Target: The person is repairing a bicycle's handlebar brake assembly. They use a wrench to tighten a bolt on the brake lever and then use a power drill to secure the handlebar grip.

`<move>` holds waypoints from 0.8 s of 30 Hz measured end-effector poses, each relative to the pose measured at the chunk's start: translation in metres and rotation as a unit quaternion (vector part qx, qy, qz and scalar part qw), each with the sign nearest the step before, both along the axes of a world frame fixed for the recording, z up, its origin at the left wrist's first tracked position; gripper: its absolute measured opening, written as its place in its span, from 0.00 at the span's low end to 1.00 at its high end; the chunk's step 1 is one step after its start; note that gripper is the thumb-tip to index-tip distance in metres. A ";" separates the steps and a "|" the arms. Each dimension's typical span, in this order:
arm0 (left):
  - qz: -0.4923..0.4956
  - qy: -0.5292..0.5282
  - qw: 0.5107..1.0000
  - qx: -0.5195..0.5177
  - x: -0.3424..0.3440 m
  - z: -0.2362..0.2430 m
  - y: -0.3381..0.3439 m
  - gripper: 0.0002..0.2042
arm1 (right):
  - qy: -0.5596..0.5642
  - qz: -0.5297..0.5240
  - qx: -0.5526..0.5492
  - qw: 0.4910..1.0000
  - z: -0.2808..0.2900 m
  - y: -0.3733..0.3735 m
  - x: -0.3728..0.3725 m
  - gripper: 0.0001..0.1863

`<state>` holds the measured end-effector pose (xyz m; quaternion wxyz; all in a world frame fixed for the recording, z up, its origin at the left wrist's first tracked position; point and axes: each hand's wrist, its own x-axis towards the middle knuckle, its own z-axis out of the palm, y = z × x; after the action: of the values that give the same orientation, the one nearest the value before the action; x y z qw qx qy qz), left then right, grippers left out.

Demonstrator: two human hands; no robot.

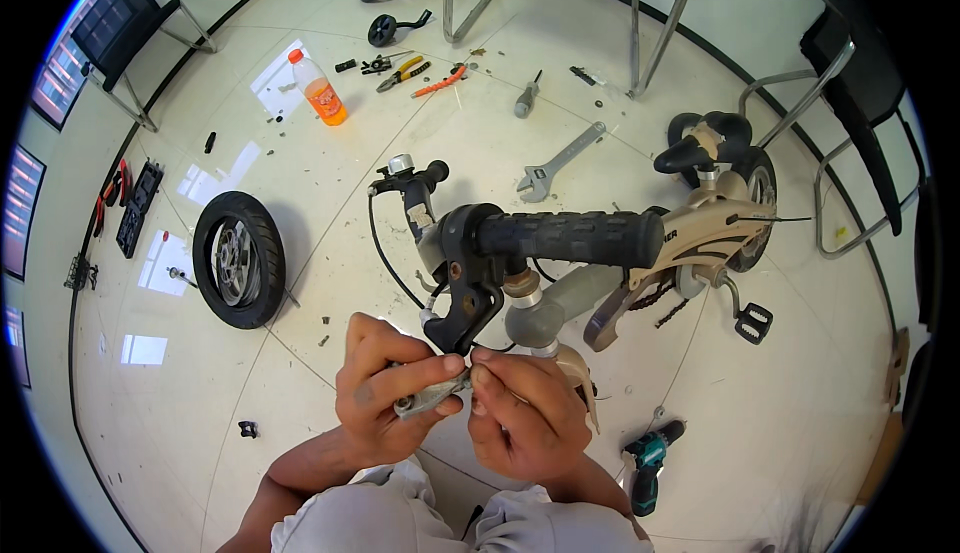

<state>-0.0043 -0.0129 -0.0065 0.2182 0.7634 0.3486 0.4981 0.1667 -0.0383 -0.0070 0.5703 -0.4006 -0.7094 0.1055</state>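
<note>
My left hand (385,388) and my right hand (525,413) meet just below the handlebar of a small tan child's bicycle (700,238). Together they pinch a small grey metal part (430,398), which looks like a brake lever piece. Directly above my fingers hangs the black brake lever bracket (465,283), clamped beside the black rubber grip (570,236). A black cable (385,253) loops from the bracket to the far grip, which carries a silver bell (401,164). The bicycle has no front wheel fitted.
A loose black wheel (238,260) lies on the glossy floor at my left. A teal cordless drill (648,463) lies by my right knee. Farther off are an adjustable wrench (558,163), a screwdriver (527,96), pliers (403,73), an orange drink bottle (320,88) and chair legs (640,23).
</note>
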 end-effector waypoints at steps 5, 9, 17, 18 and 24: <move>0.017 -0.005 0.996 0.082 0.003 -0.008 0.003 0.24 | 0.091 0.039 -0.019 0.995 -0.005 0.000 -0.007 0.12; 0.066 0.089 0.986 0.121 0.002 -0.009 0.000 0.27 | 0.162 0.067 -0.058 0.983 -0.007 -0.001 -0.008 0.15; 0.047 0.054 0.987 0.146 0.007 -0.013 0.007 0.26 | 0.155 0.046 -0.057 0.985 0.006 0.001 -0.004 0.15; 0.028 0.029 0.994 0.102 0.007 -0.013 0.006 0.25 | 0.159 0.054 -0.070 0.983 0.009 0.002 -0.002 0.14; 0.021 0.025 0.999 0.018 0.005 -0.007 -0.005 0.23 | 0.168 0.097 -0.122 0.973 0.012 0.009 0.004 0.13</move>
<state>0.0007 -0.0182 -0.0138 0.1850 0.7717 0.3614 0.4895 0.1712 -0.0295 0.0054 0.6152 -0.3729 -0.6206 0.3118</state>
